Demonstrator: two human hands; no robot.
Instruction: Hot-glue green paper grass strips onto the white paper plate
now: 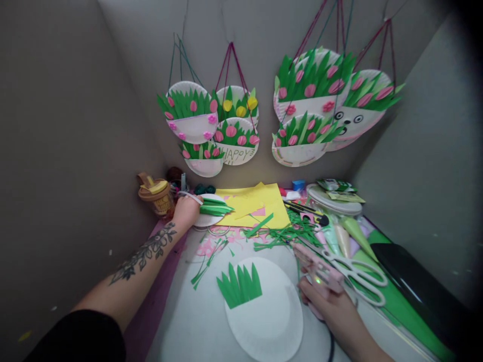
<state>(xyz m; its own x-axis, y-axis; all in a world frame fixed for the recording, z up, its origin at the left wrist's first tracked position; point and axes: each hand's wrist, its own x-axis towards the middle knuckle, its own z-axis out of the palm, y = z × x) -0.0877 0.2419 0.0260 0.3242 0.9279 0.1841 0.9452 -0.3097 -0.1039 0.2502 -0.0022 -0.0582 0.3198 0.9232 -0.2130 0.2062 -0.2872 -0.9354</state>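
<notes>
One lidded cup [156, 197] stands far left. Beside it, the left hand [186, 210] reaches over green paper strips [216, 207] on one small white plate [207, 220]; whether its fingers grip them, I cannot tell. Next, one larger paper plate [264, 327] lies on the surface [184, 311], one green leaf cluster [241, 286] overlapping its upper-left edge. The right hand [320, 301] has fingers wrapped around one pink glue gun [319, 269], near one pair of scissors [347, 267].

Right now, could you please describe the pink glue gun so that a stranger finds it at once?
On the pale tabletop, look right of the front round white paper plate. There the right hand holds the pink plastic glue gun; unlike the white-handled scissors beside it, it shows a small green light.
</notes>
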